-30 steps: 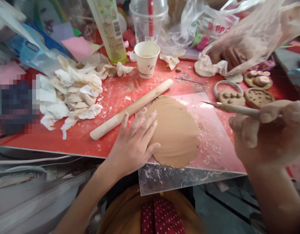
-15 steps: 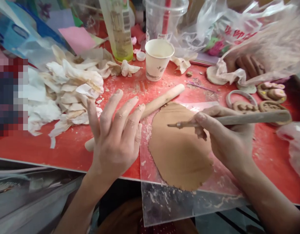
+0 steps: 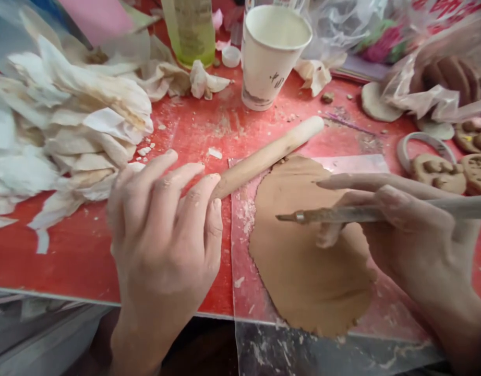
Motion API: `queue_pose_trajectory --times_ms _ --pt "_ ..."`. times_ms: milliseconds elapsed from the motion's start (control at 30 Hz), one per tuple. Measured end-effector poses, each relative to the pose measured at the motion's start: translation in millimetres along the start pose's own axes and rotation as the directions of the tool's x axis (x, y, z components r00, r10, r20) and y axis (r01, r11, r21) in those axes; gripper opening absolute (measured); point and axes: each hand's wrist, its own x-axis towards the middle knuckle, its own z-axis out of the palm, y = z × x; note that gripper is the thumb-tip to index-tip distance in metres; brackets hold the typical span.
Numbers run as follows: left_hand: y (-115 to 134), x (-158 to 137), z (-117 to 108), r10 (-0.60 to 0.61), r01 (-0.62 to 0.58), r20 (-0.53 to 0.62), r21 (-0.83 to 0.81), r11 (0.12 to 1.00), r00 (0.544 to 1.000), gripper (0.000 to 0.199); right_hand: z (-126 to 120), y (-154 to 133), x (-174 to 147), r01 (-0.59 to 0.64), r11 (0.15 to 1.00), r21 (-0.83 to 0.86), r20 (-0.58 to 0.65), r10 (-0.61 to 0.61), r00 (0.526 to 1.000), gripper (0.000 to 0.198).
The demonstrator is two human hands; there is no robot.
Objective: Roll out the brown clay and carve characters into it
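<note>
A flat brown sheet of rolled-out clay [image 3: 303, 271] with a ragged edge lies on a clear plastic sheet [image 3: 260, 350]. My right hand [image 3: 412, 240] grips a wooden-handled clay knife [image 3: 350, 214] sideways over the clay, its thin dark tip pointing left. One finger of that hand stretches out above the clay. To the left, my left hand [image 3: 166, 224] has its fingers apart and slightly bent, holding nothing. A wooden rolling pin [image 3: 272, 154] runs diagonally behind it; the pin's near end is hidden by the hand. Whether my fingers touch the pin, I cannot tell.
Crumpled, stained tissues [image 3: 80, 115] heap up at the left. A paper cup [image 3: 267, 73] stands behind the pin, near a bottle with a green base [image 3: 193, 47]. At right are a ring cutter [image 3: 405, 149], clay pieces [image 3: 436, 175] and a plastic bag [image 3: 416, 102].
The view has moved closer to the table. My left hand's fingers have drawn in somewhat beside the rolling pin. A finger of my right hand now extends forward while the knife stays held.
</note>
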Motion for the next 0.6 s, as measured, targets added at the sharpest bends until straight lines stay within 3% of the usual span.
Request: queue_pose_trajectory --times_ms 133,300,367,467,533,600 --pt "0.0 -1.4 -2.4 0.017 -0.016 0.01 -0.08 0.997 1.0 0.029 -0.5 -7.9 3.1 -0.022 0.996 0.086 -0.015 0.023 1.0 0.029" --pt "0.3 -3.7 -4.2 0.059 -0.056 0.036 -0.083 0.995 0.998 0.033 -4.0 -16.4 5.1 0.075 0.949 -0.307 -0.006 -0.081 0.997 0.008" --pt "0.5 -4.7 -3.6 0.065 -0.061 0.056 -0.066 0.996 0.996 0.036 -3.3 -17.1 5.7 0.107 0.924 -0.367 0.009 -0.111 0.994 0.012" --pt "-0.1 -6.8 -2.9 0.048 -0.044 0.075 -0.045 0.998 0.996 0.039 -1.4 -15.9 5.2 0.077 0.937 -0.342 -0.034 -0.094 0.995 0.006" --pt "-1.3 -8.7 -2.9 0.043 -0.041 0.086 -0.033 0.999 0.995 0.041 -1.7 -13.3 4.2 0.022 0.966 -0.258 -0.046 -0.035 0.998 0.014" --pt "-3.0 -10.5 -3.1 0.052 -0.05 0.092 -0.028 0.998 0.994 0.044 -3.9 -9.4 3.3 -0.015 0.985 -0.171 0.021 0.019 1.0 0.027"
